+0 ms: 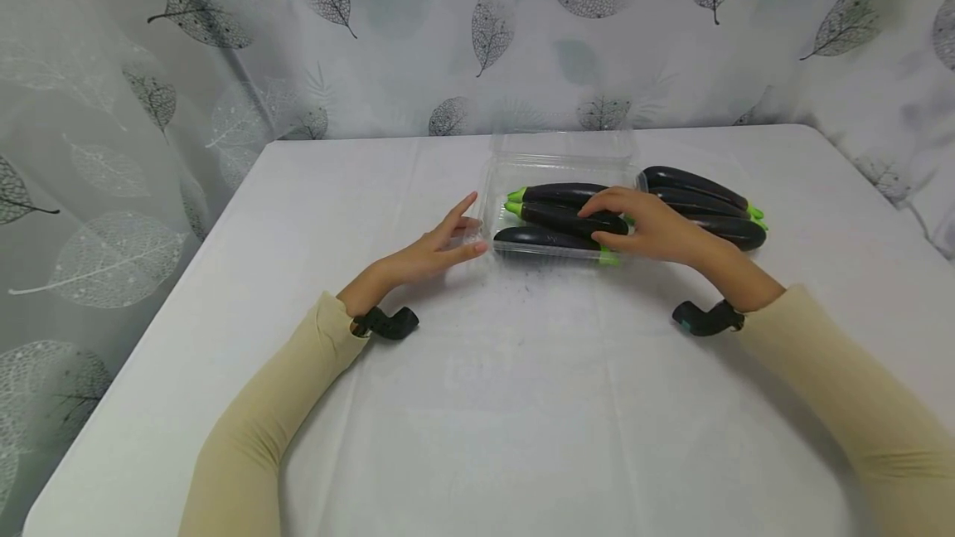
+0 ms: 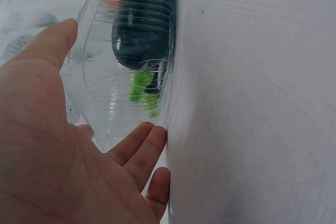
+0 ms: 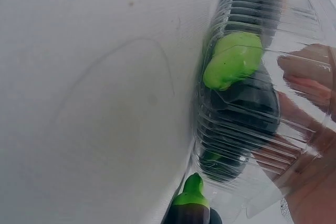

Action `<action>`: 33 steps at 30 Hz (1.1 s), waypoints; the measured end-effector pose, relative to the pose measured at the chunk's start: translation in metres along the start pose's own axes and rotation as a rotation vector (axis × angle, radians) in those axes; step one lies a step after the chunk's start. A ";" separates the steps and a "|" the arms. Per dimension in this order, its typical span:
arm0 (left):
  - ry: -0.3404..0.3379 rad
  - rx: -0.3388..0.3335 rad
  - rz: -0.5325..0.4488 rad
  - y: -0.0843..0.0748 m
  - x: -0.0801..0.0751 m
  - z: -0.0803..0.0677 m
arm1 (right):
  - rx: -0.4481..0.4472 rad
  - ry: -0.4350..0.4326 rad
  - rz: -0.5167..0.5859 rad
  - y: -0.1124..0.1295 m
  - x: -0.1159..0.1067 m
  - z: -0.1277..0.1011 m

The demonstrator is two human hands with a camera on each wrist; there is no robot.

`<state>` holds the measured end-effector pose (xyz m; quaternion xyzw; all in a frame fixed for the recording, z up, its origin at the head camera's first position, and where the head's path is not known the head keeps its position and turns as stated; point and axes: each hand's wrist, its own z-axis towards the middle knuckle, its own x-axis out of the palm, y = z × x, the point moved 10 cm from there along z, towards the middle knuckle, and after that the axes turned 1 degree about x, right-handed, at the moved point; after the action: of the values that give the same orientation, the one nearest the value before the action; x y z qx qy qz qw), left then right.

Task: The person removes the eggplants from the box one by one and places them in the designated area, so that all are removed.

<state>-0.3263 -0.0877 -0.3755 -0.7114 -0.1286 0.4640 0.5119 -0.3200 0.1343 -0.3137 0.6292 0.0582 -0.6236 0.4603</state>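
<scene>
A clear plastic box (image 1: pixel 488 197) holds three dark eggplants. The front eggplant (image 1: pixel 548 238) has its green stem to the right; the middle eggplant (image 1: pixel 555 217) and the back eggplant (image 1: pixel 555 192) have theirs to the left. My right hand (image 1: pixel 656 226) reaches in from the right and holds the middle eggplant near its rounded end, thumb in front and fingers over the top. In the right wrist view that hand (image 3: pixel 310 129) shows through the ribbed clear wall. My left hand (image 1: pixel 425 255) rests against the box's left side, fingers spread, thumb by the rim in the left wrist view.
Right of the box lie three more eggplants (image 1: pixel 697 181) side by side, stems to the right. The box's clear lid (image 1: pixel 563 143) stands open at the back. A white cloth covers the table (image 1: pixel 477 404), and a leaf-patterned curtain (image 1: pixel 418 31) hangs behind it.
</scene>
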 end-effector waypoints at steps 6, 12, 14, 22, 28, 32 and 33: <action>-0.004 0.016 -0.003 0.000 0.000 0.001 | 0.024 0.034 -0.006 0.000 0.002 0.001; -0.004 0.012 -0.006 0.001 0.000 0.001 | 0.055 0.050 -0.026 -0.002 0.003 0.003; -0.004 0.007 -0.007 0.002 0.000 0.001 | 0.068 0.049 -0.037 -0.002 0.003 0.003; -0.002 0.004 -0.010 0.002 0.000 0.001 | 0.162 0.046 -0.075 -0.009 0.004 0.005; -0.005 0.004 0.000 0.001 0.000 0.001 | 0.178 0.070 -0.106 -0.011 0.007 0.009; -0.006 0.007 0.002 0.001 0.000 0.001 | 0.175 0.061 -0.107 -0.012 0.007 0.009; -0.006 0.006 0.002 0.001 0.000 0.002 | 0.172 0.057 -0.106 -0.011 0.006 0.009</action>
<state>-0.3277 -0.0871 -0.3762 -0.7086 -0.1278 0.4668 0.5135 -0.3327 0.1316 -0.3231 0.6800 0.0507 -0.6314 0.3691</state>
